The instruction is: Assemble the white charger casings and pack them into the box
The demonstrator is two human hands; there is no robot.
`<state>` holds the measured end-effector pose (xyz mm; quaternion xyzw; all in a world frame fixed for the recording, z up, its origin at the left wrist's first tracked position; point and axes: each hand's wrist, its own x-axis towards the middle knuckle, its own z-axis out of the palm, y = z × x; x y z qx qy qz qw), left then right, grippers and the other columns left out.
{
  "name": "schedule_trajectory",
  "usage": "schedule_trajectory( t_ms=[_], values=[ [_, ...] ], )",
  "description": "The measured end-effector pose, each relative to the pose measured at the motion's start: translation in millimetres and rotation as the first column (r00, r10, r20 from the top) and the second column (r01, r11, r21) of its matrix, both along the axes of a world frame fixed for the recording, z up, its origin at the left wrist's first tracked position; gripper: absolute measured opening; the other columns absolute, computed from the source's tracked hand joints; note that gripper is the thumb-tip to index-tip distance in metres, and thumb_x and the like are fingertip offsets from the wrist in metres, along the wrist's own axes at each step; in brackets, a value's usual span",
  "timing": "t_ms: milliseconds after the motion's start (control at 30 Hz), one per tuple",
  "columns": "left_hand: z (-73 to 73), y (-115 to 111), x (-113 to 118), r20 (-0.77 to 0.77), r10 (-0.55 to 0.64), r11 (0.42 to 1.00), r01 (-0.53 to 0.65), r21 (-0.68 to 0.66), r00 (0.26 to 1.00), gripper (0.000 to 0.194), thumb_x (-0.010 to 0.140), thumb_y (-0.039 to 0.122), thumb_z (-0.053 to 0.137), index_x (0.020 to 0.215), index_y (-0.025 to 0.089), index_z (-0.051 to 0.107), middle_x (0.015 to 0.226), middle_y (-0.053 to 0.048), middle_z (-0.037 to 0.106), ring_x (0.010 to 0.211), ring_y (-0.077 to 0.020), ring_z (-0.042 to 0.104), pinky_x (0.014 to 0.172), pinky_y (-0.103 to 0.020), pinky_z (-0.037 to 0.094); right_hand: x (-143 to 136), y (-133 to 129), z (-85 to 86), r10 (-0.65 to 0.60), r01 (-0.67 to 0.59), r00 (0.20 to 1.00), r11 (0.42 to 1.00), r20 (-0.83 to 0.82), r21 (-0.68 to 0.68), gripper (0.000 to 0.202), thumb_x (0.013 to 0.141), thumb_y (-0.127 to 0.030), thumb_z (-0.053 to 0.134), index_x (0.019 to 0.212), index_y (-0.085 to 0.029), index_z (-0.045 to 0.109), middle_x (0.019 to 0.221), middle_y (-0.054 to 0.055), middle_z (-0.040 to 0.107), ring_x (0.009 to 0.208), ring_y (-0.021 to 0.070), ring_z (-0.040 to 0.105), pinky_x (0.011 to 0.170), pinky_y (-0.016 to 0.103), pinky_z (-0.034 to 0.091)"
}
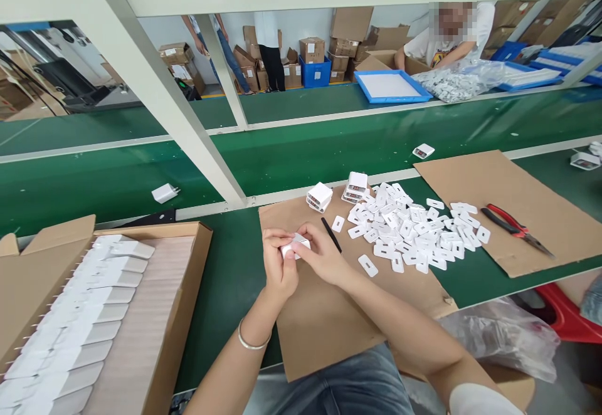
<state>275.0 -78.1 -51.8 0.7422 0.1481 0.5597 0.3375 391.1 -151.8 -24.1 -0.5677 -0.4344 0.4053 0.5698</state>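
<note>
A white charger housing (295,246) is gripped between both my hands above the cardboard sheet (324,324). My left hand (278,261) wraps its left side, fingers curled over the back. From the right, my right hand (324,255) presses its thumb on the housing; the fingers behind are partly hidden. Just right of my right hand lies a thin black stick-like tool (332,234). Beyond my hands stand two small stacks of white chargers, one on the left (319,197) and one on the right (355,187). A pile of white slotted plates (399,224) spreads to the right.
At the left, an open carton (200,277) holds rows of white chargers (79,308). Red-handled pliers (517,230) rest on a second cardboard sheet (555,214). Single chargers lie on the green conveyor (301,152). A slanted metal post (174,101) rises at left. Across, a person leans over a box.
</note>
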Motion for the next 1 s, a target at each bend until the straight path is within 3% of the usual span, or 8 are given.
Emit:
schedule_trajectory(
  t_ms=[133, 300, 500, 600, 833, 1000],
  values=[
    [2.2, -2, 1, 0.047, 0.011, 0.999, -0.008, -0.052, 0.999, 0.019, 0.101, 0.041, 0.048, 0.103, 0.022, 0.052, 0.098, -0.006, 0.055, 0.090, -0.0208, 0.058, 0.077, -0.037, 0.049, 4, 1, -1.9, 0.022, -0.021, 0.999, 0.998, -0.027, 0.051, 0.044, 0.100, -0.061, 0.039, 0.083, -0.022, 0.053, 0.076, 0.000, 0.054, 0.072, 0.0167, 0.049, 0.066, 0.031, 0.038],
    [6.4, -3, 1, 0.076, 0.017, 0.997, -0.012, -0.070, 0.997, 0.019, 0.100, 0.041, 0.050, 0.100, 0.022, 0.053, 0.098, -0.007, 0.057, 0.089, -0.0208, 0.058, 0.077, -0.037, 0.050, 4, 3, 0.0, 0.052, -0.043, 0.994, 0.995, -0.100, 0.094, 0.040, 0.090, -0.062, 0.058, 0.087, -0.022, 0.053, 0.075, -0.001, 0.055, 0.070, 0.0162, 0.050, 0.064, 0.030, 0.040],
    [17.4, -1, 3, 0.167, -0.061, 0.925, 0.119, -0.361, 0.984, 0.033, 0.102, 0.039, 0.042, 0.080, 0.021, 0.058, 0.088, -0.005, 0.058, 0.083, -0.0191, 0.057, 0.075, -0.033, 0.048, 0, 5, -4.9, 0.008, 0.005, 0.987, 0.996, -0.161, 0.084, 0.039, 0.088, -0.058, 0.064, 0.084, -0.021, 0.053, 0.073, -0.001, 0.057, 0.066, 0.0146, 0.050, 0.061, 0.028, 0.037],
    [16.8, 2, 3, 0.177, -0.086, 0.901, 0.152, -0.407, 0.981, 0.038, 0.103, 0.042, 0.038, 0.082, 0.021, 0.062, 0.091, -0.006, 0.057, 0.086, -0.0197, 0.055, 0.076, -0.032, 0.047, 1, 6, -7.9, -0.011, 0.023, 0.986, 0.998, -0.166, 0.067, 0.038, 0.087, -0.058, 0.065, 0.084, -0.022, 0.054, 0.072, -0.002, 0.057, 0.065, 0.0149, 0.051, 0.059, 0.029, 0.038],
    [5.4, 8, 1, -0.107, -0.025, 0.943, -0.012, -0.332, 0.994, 0.053, 0.100, 0.062, 0.029, 0.121, 0.025, 0.059, 0.115, -0.010, 0.053, 0.104, -0.0251, 0.053, 0.088, -0.039, 0.046, 6, 10, -5.0, -0.102, 0.111, 0.977, 0.993, -0.187, 0.040, 0.042, 0.083, -0.064, 0.064, 0.085, -0.023, 0.054, 0.074, -0.001, 0.060, 0.066, 0.0168, 0.055, 0.064, 0.033, 0.048],
    [8.8, 3, -1, -0.360, -0.126, 0.943, -0.001, -0.334, 0.924, 0.046, 0.103, 0.056, 0.033, 0.130, 0.025, 0.055, 0.119, -0.010, 0.062, 0.106, -0.0258, 0.058, 0.089, -0.040, 0.046, 14, 11, -1.9, -0.107, 0.118, 0.980, 0.991, -0.171, 0.057, 0.042, 0.085, -0.063, 0.062, 0.084, -0.023, 0.053, 0.073, -0.001, 0.059, 0.067, 0.0169, 0.055, 0.064, 0.032, 0.045]
  ],
)
